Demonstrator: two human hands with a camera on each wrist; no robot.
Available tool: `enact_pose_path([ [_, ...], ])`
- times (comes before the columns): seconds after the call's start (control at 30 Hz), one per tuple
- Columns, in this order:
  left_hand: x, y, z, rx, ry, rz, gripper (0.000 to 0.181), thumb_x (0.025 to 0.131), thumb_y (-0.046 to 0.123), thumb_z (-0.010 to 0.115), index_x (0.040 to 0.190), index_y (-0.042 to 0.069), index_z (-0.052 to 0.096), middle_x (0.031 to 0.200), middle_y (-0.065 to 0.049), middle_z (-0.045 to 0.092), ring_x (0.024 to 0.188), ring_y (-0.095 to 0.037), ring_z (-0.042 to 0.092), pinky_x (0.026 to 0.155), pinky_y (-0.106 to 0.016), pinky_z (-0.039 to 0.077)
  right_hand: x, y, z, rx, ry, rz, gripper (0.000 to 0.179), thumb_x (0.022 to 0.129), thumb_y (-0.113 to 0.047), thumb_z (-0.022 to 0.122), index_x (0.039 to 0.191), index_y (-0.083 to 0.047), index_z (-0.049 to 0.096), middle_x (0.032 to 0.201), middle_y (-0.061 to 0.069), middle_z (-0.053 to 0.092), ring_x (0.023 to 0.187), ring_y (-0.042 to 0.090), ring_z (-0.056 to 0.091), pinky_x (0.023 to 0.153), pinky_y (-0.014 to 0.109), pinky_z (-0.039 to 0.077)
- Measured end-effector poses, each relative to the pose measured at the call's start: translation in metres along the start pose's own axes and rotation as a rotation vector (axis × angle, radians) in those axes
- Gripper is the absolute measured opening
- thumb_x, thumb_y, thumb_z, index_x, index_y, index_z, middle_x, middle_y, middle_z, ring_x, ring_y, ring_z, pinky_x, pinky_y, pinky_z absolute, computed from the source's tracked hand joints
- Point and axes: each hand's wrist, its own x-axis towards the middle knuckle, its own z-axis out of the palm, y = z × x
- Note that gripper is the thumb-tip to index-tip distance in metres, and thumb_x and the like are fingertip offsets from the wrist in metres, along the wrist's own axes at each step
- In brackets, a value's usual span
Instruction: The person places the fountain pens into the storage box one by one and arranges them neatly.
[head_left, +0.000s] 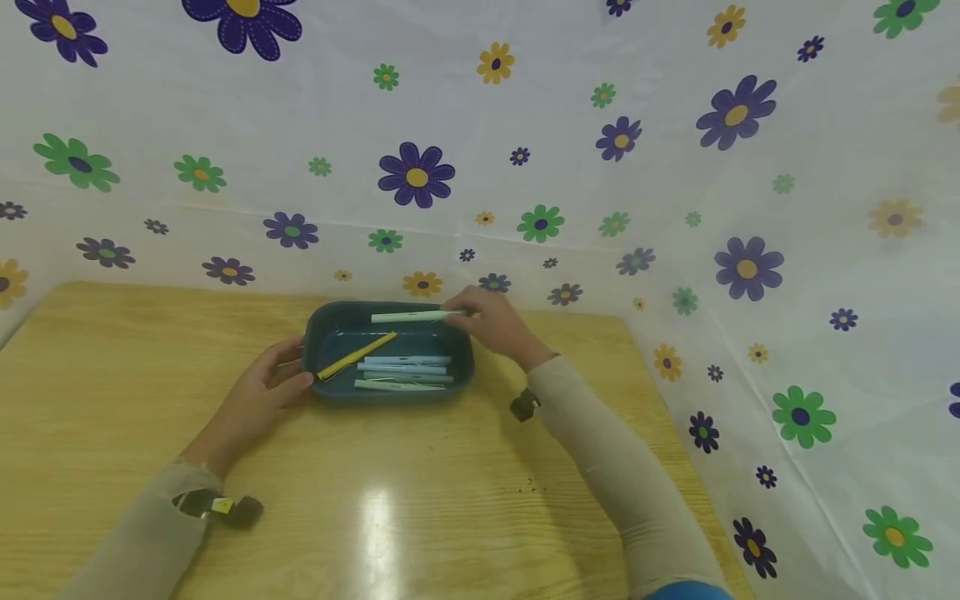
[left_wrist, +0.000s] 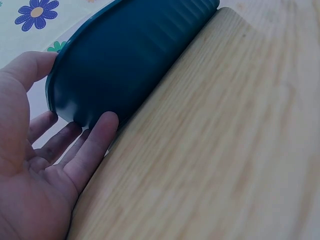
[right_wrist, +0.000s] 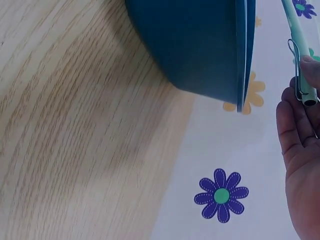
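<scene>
A dark blue plastic tray (head_left: 390, 398) stands at the back of the table. My left hand (head_left: 258, 396) holds its left end; in the left wrist view the thumb (left_wrist: 35, 65) is at the rim and the fingertips are against the outer wall. My right hand (head_left: 491, 321) pinches a pale green pen (head_left: 405, 317) by one end, level over the tray's back side. The right wrist view shows the pen's wire clip (right_wrist: 296, 65) close to the thumb. Inside the tray lie a yellow pen (head_left: 356, 357), slanted, and several light blue and pale green pens (head_left: 405, 368) side by side.
The wood-grain table (head_left: 420, 500) reflects a bright light near its front. A white flower-print sheet (head_left: 465, 117) hangs behind the table and along its right side. Small dark specks (head_left: 528, 486) lie on the wood at the right.
</scene>
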Motion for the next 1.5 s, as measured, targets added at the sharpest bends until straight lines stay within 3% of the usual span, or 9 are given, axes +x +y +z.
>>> enact_pose_path([
  [0.37,0.0,0.0,-0.001,0.015,0.0,-0.007,0.066,0.092,0.033,0.062,0.148,0.024,0.028,0.15,-0.007,0.032,0.134,-0.031,0.036,0.088,-0.027,0.054,-0.012,0.012,-0.009,-0.001,0.045,0.033,0.019,0.092,-0.029,0.063,0.108,-0.021,0.069,0.101,-0.01,0.064,0.092,0.008,0.057,0.084,0.029,0.051],
  [0.57,-0.001,0.0,-0.001,0.014,0.0,-0.005,0.066,0.092,0.032,0.062,0.148,0.025,0.028,0.15,-0.007,0.032,0.135,-0.031,0.036,0.088,-0.026,0.054,-0.019,0.021,-0.012,-0.027,0.095,0.009,0.018,0.09,-0.025,0.067,0.106,-0.018,0.071,0.098,-0.006,0.065,0.087,0.01,0.059,0.081,0.028,0.052],
  [1.07,0.001,-0.003,-0.002,0.006,-0.005,0.003,0.066,0.093,0.029,0.061,0.149,0.024,0.027,0.151,-0.01,0.03,0.135,-0.032,0.036,0.088,-0.027,0.054,-0.036,0.043,-0.021,-0.023,0.115,0.066,0.017,0.092,-0.028,0.064,0.106,-0.018,0.069,0.098,-0.006,0.063,0.089,0.011,0.057,0.083,0.03,0.051],
  [1.5,0.0,-0.002,-0.001,0.002,-0.001,0.002,0.066,0.093,0.028,0.061,0.149,0.023,0.027,0.152,-0.012,0.029,0.135,-0.032,0.036,0.088,-0.026,0.054,-0.053,0.066,-0.031,0.0,0.129,0.093,0.021,0.094,-0.025,0.059,0.11,-0.013,0.067,0.109,0.002,0.064,0.103,0.018,0.058,0.092,0.038,0.049],
])
